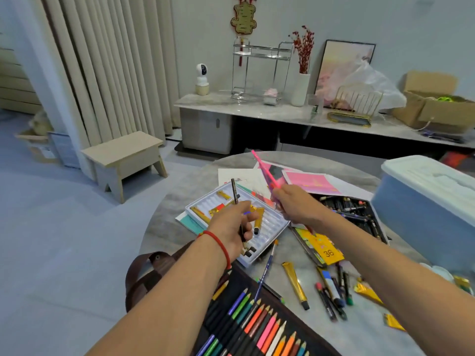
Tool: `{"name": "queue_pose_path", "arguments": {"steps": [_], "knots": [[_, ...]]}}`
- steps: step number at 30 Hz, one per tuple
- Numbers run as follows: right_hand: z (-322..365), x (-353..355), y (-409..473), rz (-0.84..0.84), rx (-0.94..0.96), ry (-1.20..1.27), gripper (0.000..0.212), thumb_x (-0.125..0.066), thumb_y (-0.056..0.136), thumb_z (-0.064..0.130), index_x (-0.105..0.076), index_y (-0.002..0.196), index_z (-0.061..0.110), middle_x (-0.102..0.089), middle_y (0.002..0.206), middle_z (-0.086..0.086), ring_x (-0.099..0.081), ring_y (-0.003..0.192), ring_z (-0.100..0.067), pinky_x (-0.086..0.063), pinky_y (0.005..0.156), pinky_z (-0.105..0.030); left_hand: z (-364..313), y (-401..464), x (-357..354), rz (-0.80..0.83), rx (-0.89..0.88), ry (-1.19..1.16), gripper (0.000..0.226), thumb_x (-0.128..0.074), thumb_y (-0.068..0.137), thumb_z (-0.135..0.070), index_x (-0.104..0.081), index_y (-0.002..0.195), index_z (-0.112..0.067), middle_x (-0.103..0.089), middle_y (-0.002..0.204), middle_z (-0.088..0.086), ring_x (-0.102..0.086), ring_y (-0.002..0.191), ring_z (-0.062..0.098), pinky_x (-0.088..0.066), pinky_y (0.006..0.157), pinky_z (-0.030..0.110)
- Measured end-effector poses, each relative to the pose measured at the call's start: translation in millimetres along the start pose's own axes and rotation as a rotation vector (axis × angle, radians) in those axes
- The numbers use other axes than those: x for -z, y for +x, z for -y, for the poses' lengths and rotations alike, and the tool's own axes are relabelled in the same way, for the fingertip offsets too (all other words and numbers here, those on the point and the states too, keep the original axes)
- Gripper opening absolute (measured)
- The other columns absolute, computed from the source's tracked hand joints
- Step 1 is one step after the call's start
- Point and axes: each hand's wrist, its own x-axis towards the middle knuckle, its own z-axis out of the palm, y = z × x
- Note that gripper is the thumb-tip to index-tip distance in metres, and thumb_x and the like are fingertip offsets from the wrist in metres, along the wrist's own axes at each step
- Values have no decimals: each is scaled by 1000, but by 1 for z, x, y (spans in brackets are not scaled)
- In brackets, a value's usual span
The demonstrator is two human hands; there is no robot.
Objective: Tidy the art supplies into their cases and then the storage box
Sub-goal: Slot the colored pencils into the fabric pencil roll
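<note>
A thin dark pencil [235,201] is pinched upright by the left hand [232,228], above a white ridged plastic paint tray [270,227]; a slim pink pencil [264,169] is gripped in the right hand [295,205], just beside.

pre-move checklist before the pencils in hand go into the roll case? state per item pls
1. Left hand grips the black pencil: ok.
2. Right hand grips the pink pencil: ok.
3. Roll case lies open in front of the person: ok.
4. Free slot in the case for both pencils: cannot tell, its near end is cut off by the frame.
5. Path to the case clear: not ok, a blue brush lies across its top edge.
6. Storage box open for later: not ok, lid on.
</note>
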Motion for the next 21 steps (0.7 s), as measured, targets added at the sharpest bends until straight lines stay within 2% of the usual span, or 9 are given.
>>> {"name": "queue_pose_path", "arguments": {"steps": [2, 4, 6, 8, 12, 14, 17, 19, 21], "knots": [[13, -2, -55, 145, 22, 366, 28, -38, 107, 23, -49, 84, 12, -43, 63, 2, -31, 45, -10, -22, 42, -23, -1, -10, -7, 32, 5, 32, 38, -64, 93, -47, -61, 105, -10, -61, 78, 5, -39, 50, 11, -32, 39, 21], [22, -8, -94, 200, 45, 405, 29, -38, 109, 26, -50, 87, 12, -40, 58, 7, -27, 44, -10, -19, 41, -21, -4, -24, -11, 132, 46, 44, 45, -62, 89, -59, -64, 91, -14, -60, 71, 3, -42, 55, 13, -34, 47, 24], [25, -15, -117, 213, 46, 417, 34, -38, 109, 27, -55, 89, 7, -39, 57, 7, -27, 45, -10, -20, 41, -21, -7, -42, -11, 200, 49, 29, 42, -56, 95, -54, -65, 80, -16, -66, 75, 5, -54, 64, 17, -41, 57, 28], [23, -21, -127, 197, 30, 443, 39, -40, 109, 30, -60, 95, 0, -40, 58, 3, -28, 45, -11, -21, 41, -22, -4, -53, -11, 198, -5, 56, 40, -48, 102, -44, -63, 80, -15, -72, 83, 8, -61, 71, 20, -47, 60, 32], [8, -38, -145, 182, 6, 424, 34, -49, 105, 33, -63, 97, 2, -46, 66, -3, -35, 47, -12, -28, 42, -22, -2, -61, -4, 18, -112, 129, 33, -40, 106, -37, -55, 92, -13, -73, 69, 4, -65, 63, 20, -48, 55, 29], [-4, -41, -152, 220, 35, 261, 26, -51, 104, 24, -65, 95, 4, -53, 69, -5, -42, 50, -11, -34, 48, -23, -15, -58, 11, -83, -183, 116, 26, -38, 107, -31, -51, 96, -10, -63, 62, 5, -65, 57, 22, -53, 53, 31], [-23, -40, -156, 116, 293, -303, 21, -51, 104, 23, -70, 101, 14, -68, 81, -4, -60, 72, -19, -36, 61, -26, -23, -57, 45, -111, -191, 202, 12, -39, 105, -16, -45, 97, -9, -42, 57, 3, -48, 43, 18, -49, 42, 27], [-28, -43, -151, 37, 404, -514, 22, -50, 104, 32, -67, 114, 23, -71, 96, -3, -64, 91, -26, -41, 64, -29, -9, -53, 65, -104, -104, 467, 14, -40, 104, -16, -44, 91, -11, -37, 56, 2, -33, 37, 13, -34, 36, 20], [-30, -54, -139, 41, 441, -621, 29, -41, 105, 39, -61, 124, 29, -65, 99, 0, -64, 98, -26, -49, 70, -37, 12, -44, 80, -145, -119, 909, 21, -42, 102, -23, -47, 88, -9, -44, 61, 6, -39, 42, 17, -34, 41, 24]]}}
